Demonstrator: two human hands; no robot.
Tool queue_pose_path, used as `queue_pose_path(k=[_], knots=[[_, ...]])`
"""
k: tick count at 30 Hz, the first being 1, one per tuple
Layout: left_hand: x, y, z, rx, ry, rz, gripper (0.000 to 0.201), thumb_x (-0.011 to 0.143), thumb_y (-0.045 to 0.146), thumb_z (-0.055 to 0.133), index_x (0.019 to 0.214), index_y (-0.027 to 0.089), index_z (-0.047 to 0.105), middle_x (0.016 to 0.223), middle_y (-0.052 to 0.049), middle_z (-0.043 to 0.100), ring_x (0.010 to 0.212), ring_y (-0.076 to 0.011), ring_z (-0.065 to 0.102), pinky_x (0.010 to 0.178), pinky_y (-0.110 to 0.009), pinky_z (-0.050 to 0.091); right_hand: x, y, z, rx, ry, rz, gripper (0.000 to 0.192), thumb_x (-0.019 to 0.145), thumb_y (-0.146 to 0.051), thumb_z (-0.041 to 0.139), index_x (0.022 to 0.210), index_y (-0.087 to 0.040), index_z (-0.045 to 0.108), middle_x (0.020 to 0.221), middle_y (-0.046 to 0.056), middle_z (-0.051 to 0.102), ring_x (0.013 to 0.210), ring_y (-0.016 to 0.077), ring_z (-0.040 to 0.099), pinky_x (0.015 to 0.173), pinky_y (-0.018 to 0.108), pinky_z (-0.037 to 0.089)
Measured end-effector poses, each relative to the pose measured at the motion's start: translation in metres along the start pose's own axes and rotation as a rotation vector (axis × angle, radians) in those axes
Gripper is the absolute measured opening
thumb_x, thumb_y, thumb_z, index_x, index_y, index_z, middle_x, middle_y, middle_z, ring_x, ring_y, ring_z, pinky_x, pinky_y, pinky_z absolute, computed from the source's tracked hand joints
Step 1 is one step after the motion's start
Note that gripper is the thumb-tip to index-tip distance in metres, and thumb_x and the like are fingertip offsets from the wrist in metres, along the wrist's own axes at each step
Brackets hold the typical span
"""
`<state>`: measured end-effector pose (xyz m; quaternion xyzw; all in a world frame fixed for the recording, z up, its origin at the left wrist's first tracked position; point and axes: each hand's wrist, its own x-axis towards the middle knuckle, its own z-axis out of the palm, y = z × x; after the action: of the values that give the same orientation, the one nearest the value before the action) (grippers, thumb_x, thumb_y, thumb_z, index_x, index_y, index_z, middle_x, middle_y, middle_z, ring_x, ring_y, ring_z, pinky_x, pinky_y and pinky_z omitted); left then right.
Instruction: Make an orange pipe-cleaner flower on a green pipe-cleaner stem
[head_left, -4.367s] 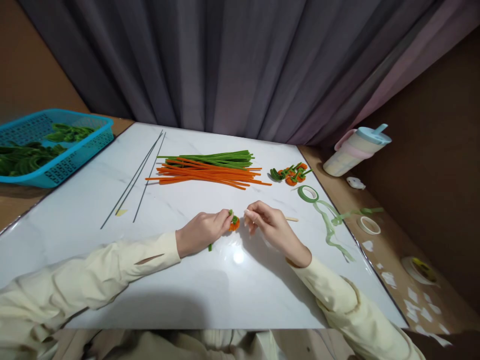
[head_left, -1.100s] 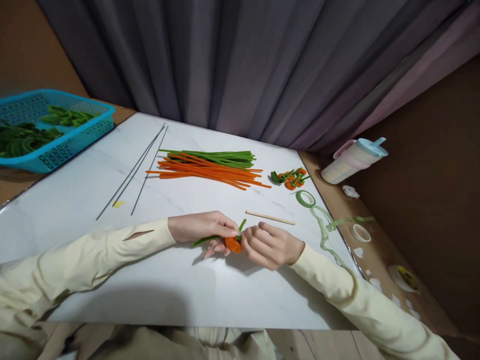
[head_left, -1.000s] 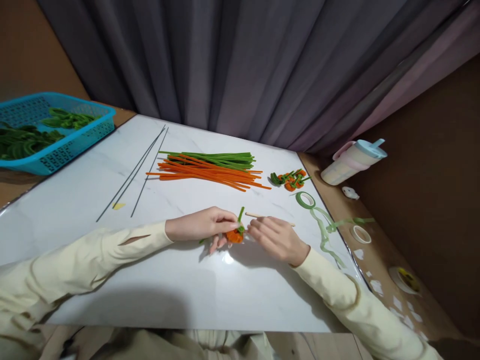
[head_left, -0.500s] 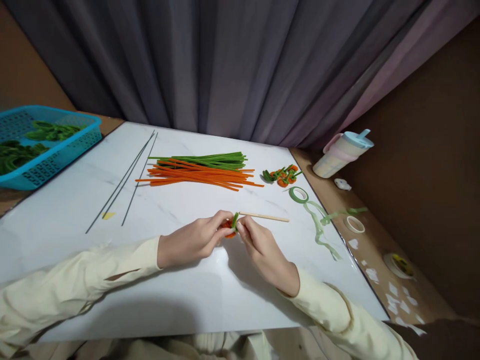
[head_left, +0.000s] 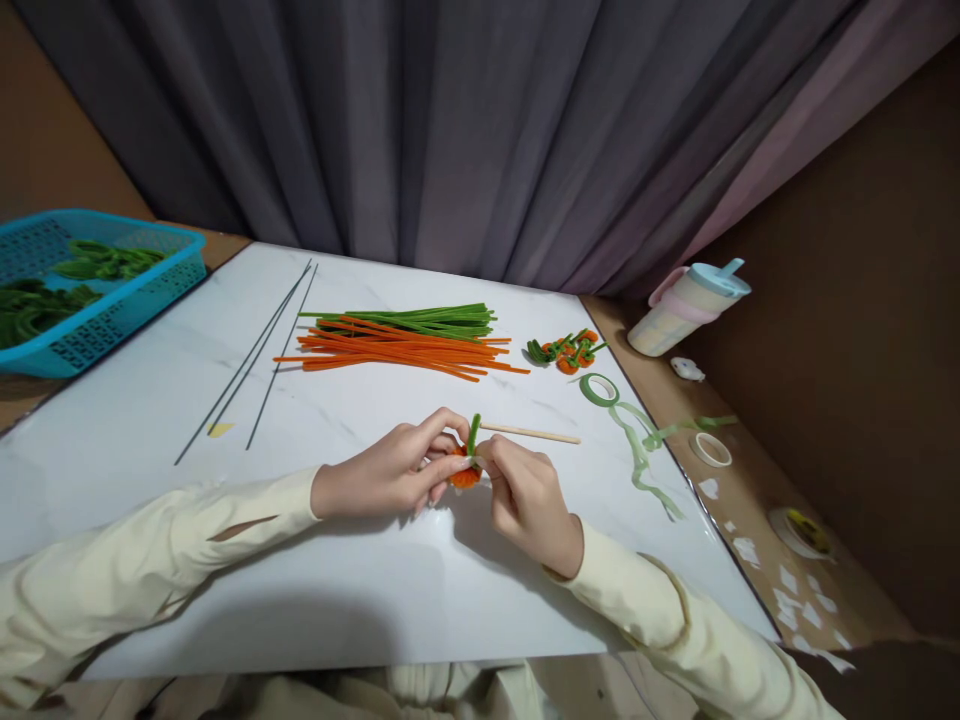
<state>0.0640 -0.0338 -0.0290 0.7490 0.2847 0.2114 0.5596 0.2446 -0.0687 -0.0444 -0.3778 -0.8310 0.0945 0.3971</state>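
Between my hands is a small orange pipe-cleaner pumpkin (head_left: 466,479) with a green pipe-cleaner stem (head_left: 474,432) sticking up. My left hand (head_left: 401,462) pinches it from the left, thumb across its top. The fingertips of my right hand (head_left: 529,500) are closed at the base of the green stem; their exact hold is partly hidden. Just behind my right hand lies a thin wooden stick (head_left: 532,433). Farther back are a bundle of orange pipe cleaners (head_left: 397,352) and green pipe cleaners (head_left: 427,320).
Several small orange-and-green pieces (head_left: 574,352) lie at the back right, near green floral tape (head_left: 599,390). Dark thin wires (head_left: 247,360) lie at left, beside a blue basket (head_left: 112,318) with green pieces. A tumbler (head_left: 686,310) and paper scraps (head_left: 787,605) are on the right.
The pumpkin has been tilted and shows more of its orange body, with the green stem more upright. My right hand has shifted slightly up and left.
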Motion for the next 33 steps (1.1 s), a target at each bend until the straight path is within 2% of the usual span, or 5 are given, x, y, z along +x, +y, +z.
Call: queue_pose_path(k=[9, 17, 22, 29, 33], knots=[[0.002, -0.006, 0.001, 0.006, 0.058, 0.002, 0.012, 0.093, 0.033, 0.038, 0.094, 0.02, 0.037, 0.057, 0.007, 0.051, 0.043, -0.0081, 0.05, 0.043, -0.019, 0.043, 0.011, 0.001, -0.018, 0.202, -0.156, 0.301, 0.023, 0.095, -0.021, 0.036, 0.073, -0.019, 0.042, 0.062, -0.002, 0.047, 0.054, 0.0107, 0.043, 0.053, 0.021, 0.036], [0.002, -0.009, 0.002, -0.086, 0.063, -0.001, 0.013, 0.093, 0.033, 0.039, 0.097, 0.021, 0.037, 0.058, 0.008, 0.051, 0.045, -0.0087, 0.053, 0.045, -0.019, 0.044, -0.001, 0.008, -0.02, -0.231, -0.025, -0.142, 0.028, 0.089, -0.005, 0.038, 0.112, -0.014, 0.052, 0.097, 0.012, 0.061, 0.088, 0.0184, 0.058, 0.065, 0.026, 0.046], [0.001, -0.01, 0.003, -0.154, 0.056, -0.008, 0.015, 0.093, 0.034, 0.04, 0.1, 0.021, 0.038, 0.058, 0.007, 0.053, 0.044, -0.0083, 0.054, 0.044, -0.018, 0.045, -0.002, 0.009, -0.02, -0.523, -0.094, -0.391, 0.031, 0.088, -0.002, 0.036, 0.114, -0.005, 0.052, 0.085, 0.013, 0.062, 0.072, 0.0189, 0.057, 0.048, 0.027, 0.041], [0.002, -0.012, 0.005, -0.063, 0.066, 0.023, 0.016, 0.094, 0.034, 0.037, 0.098, 0.019, 0.041, 0.055, 0.005, 0.054, 0.045, -0.0096, 0.056, 0.048, -0.02, 0.048, -0.001, 0.013, -0.021, -0.536, -0.202, -0.44, 0.028, 0.09, -0.004, 0.033, 0.108, 0.0, 0.054, 0.081, 0.014, 0.061, 0.069, 0.0197, 0.057, 0.044, 0.028, 0.042], [0.003, -0.018, 0.007, 0.012, 0.1, 0.02, 0.017, 0.094, 0.033, 0.036, 0.101, 0.019, 0.042, 0.06, 0.004, 0.055, 0.05, -0.0097, 0.057, 0.052, -0.022, 0.049, 0.0, 0.023, -0.023, -0.288, -0.096, -0.264, 0.029, 0.091, -0.004, 0.033, 0.105, -0.008, 0.058, 0.086, 0.011, 0.063, 0.074, 0.0167, 0.059, 0.05, 0.026, 0.046]])
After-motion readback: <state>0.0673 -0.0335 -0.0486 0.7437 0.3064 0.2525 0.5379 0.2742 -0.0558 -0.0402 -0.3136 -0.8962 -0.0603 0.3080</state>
